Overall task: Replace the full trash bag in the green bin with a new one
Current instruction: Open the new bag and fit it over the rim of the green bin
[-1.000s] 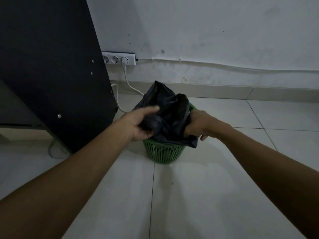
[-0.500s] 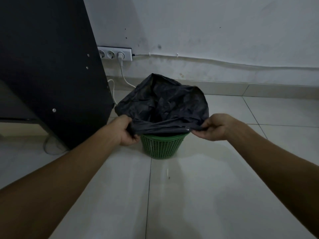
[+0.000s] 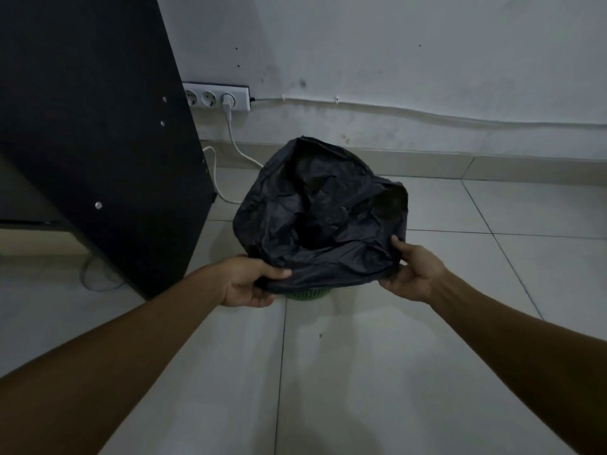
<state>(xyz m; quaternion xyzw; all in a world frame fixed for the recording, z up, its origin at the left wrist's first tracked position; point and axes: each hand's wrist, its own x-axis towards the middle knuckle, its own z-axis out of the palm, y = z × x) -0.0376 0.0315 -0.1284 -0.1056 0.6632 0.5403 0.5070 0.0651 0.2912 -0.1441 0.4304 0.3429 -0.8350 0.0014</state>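
We find the left hand [image 3: 249, 282] pinching the near left edge of the black trash bag [image 3: 320, 215], thumb on top and fingers curled beneath, and the right hand [image 3: 412, 272] pinching the near right edge the same way. Between them the near hem is pulled taut. Half a second ago that hem sat at the rim, with the basket wall plainly exposed; now the bag is drawn lower and wider, and only a thin strip of the green bin [image 3: 308, 294] shows beneath it. We judge that the mouth is being stretched over the rim, so lining is under way but not yet seated. The bin stands on the tiled floor [image 3: 361, 372], just beside the dark cabinet [image 3: 92, 126].
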